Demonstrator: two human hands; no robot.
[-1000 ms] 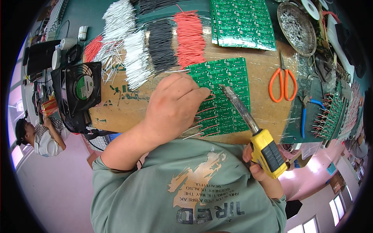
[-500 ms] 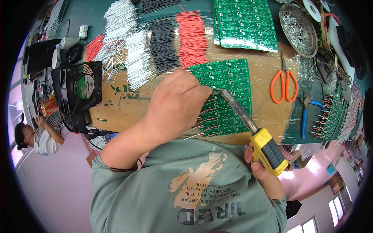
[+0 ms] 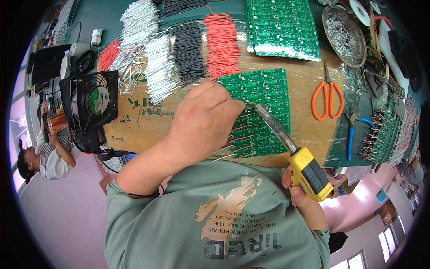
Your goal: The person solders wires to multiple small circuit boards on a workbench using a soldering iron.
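My left hand is closed over the left part of a green circuit board, its fingertips pinching a thin wire that mostly hides behind them. A bit of red shows at those fingertips. Several red and white wires stick out from the board's lower left, below the hand. From the right, my right hand grips the yellow and black handle of a soldering gun. Its dark metal tip touches or nearly touches the board just right of my left fingertips.
Bundles of white wires, black wires and red wires lie beyond the board. A board stack, metal dish, orange-handled scissors and blue-handled cutters are rightward. A black fan stands left.
My hands, the soldering gun and the board stay almost still. At the far left, another person's head and arms have shifted.
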